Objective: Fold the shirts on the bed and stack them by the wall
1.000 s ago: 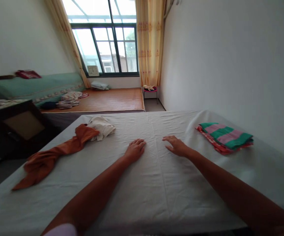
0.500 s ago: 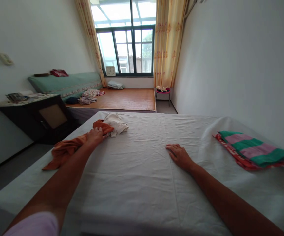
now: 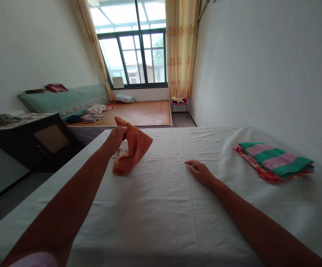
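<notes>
Pinched in my left hand (image 3: 118, 136) is an orange-brown garment (image 3: 135, 145), lifted above the bed and hanging down in loose folds; its exact kind does not show. Behind it a cream-white cloth (image 3: 122, 149) lies on the white sheet (image 3: 155, 207), mostly hidden by my hand and the orange garment. My right hand (image 3: 201, 171) rests low over the middle of the sheet, fingers loosely curved and apart, holding nothing. Off to the right lies a folded stack: a green and pink striped cloth (image 3: 277, 157) on top of a red patterned cloth (image 3: 257, 168).
Beyond the bed stands a second bed with a brown mat (image 3: 141, 111) and several folded clothes (image 3: 92, 118). A dark cabinet (image 3: 46, 139) is at the left. A small stool (image 3: 179, 103) stands below the curtain (image 3: 180, 52), and a white wall (image 3: 261, 66) runs along the right.
My left hand has picked the orange garment up off the sheet, raising it and swinging it right across the cream cloth. The right hand stays about where it was, its fingers slightly more curled.
</notes>
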{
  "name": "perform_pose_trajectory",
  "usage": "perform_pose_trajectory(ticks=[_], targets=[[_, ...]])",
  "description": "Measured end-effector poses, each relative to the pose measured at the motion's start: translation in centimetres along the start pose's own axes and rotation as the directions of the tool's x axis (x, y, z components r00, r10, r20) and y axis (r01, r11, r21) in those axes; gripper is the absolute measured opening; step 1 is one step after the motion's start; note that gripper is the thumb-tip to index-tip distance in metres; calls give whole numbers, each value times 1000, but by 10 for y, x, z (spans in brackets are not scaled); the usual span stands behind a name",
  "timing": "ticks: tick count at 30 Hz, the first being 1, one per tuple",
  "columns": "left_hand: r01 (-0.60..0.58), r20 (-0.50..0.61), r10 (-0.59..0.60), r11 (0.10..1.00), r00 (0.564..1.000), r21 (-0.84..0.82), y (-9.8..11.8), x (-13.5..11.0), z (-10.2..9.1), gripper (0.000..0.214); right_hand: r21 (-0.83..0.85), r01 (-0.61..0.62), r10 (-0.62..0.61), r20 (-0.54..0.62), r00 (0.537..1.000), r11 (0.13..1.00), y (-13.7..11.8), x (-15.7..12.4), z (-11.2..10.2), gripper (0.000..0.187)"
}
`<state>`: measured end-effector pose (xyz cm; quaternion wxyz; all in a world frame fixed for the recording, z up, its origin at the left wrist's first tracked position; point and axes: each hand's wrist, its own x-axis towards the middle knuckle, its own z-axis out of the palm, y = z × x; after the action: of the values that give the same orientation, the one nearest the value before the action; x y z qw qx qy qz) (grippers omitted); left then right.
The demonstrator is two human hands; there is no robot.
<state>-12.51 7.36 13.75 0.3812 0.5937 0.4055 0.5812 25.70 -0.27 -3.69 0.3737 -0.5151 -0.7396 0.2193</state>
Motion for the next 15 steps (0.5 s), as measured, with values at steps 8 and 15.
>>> perform_pose_trajectory(ticks=[8,15], targets=[[-37,73,97,818,993,-575,37,13,129,16,657,-199,270,-8,963,727,-2,0,-27,43],[276,171,-296,952,940,132,-87,-27,101,24,825,-73,484,-255,837,561,31,3,-51,41]])
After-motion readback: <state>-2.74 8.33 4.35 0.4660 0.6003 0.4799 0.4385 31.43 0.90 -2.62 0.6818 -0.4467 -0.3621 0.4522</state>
